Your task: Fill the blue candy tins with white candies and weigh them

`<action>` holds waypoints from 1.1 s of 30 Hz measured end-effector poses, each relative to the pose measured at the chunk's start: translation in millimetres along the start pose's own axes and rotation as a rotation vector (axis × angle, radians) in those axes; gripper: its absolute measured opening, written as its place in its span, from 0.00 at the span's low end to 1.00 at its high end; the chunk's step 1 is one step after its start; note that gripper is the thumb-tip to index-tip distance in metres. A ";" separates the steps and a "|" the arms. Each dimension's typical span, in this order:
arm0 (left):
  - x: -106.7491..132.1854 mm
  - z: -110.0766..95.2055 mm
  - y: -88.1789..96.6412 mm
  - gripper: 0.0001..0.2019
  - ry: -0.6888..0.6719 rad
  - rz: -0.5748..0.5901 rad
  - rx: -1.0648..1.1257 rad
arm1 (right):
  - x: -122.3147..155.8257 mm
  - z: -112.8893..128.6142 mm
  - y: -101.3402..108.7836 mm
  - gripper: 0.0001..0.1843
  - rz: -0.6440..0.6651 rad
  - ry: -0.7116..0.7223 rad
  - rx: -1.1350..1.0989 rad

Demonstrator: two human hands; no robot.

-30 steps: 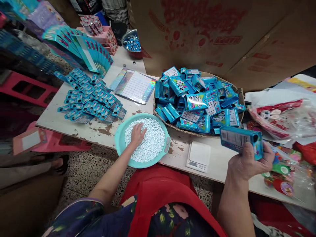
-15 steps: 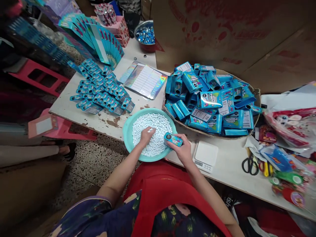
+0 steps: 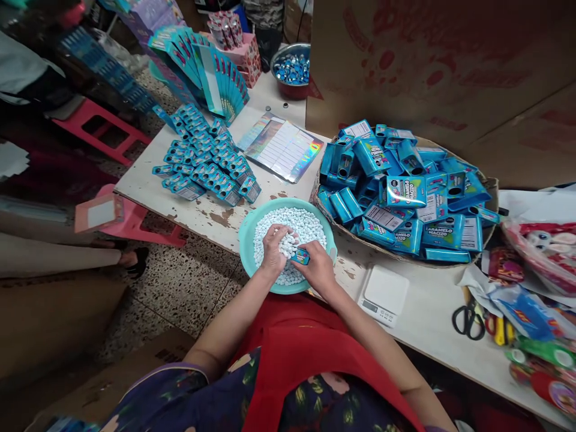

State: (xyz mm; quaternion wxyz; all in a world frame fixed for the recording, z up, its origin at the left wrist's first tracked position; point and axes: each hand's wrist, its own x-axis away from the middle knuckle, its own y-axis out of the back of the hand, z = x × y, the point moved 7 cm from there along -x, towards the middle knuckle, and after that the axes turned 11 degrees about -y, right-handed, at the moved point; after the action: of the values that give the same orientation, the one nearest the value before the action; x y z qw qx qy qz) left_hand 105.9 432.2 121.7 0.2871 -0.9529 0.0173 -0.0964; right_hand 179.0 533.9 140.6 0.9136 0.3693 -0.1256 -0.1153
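A turquoise basin [image 3: 246, 264] full of small white candies [image 3: 306, 223] stands at the table's front edge. Above it, my left hand [image 3: 272, 251] is cupped around a heap of the white candies. My right hand [image 3: 317, 267] grips a small blue candy box [image 3: 300, 257], tilted toward the left hand so that the two nearly meet. The box's opening is hidden by the candies and fingers. Right of the basin, a large cardboard tray [image 3: 490, 207] holds a pile of similar blue boxes [image 3: 407, 192].
A white scale [image 3: 386, 293] sits right of the basin, with scissors [image 3: 468, 321] farther right. Rows of small blue boxes [image 3: 211, 156] stand at left, near holographic sheets [image 3: 283, 147]. Behind are a metal bowl [image 3: 292, 69] and a big carton [image 3: 427, 72]. Pink stools [image 3: 103, 132] stand left.
My left hand has come up out of the candies with a handful. My right hand has moved the box left, over the basin, to meet it. The view has shifted somewhat.
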 end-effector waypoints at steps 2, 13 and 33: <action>-2.5 0.4 2.9 0.12 -0.017 -0.034 -0.020 | -2.5 3.5 -1.8 0.17 0.029 0.010 0.023; -11.1 -9.7 -4.9 0.16 -0.036 -0.062 -0.107 | -6.0 5.2 10.8 0.15 -0.031 -0.044 -0.030; -1.4 -17.7 -31.8 0.15 -0.077 0.040 -0.161 | 0.1 1.9 28.8 0.14 -0.124 -0.041 -0.136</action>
State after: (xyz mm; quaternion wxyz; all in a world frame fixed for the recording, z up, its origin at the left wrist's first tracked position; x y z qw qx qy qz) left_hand 100.4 449.3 153.4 0.2117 -0.9754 0.0331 -0.0523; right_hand 181.9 552.8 162.2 0.9248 0.3112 -0.1131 -0.1873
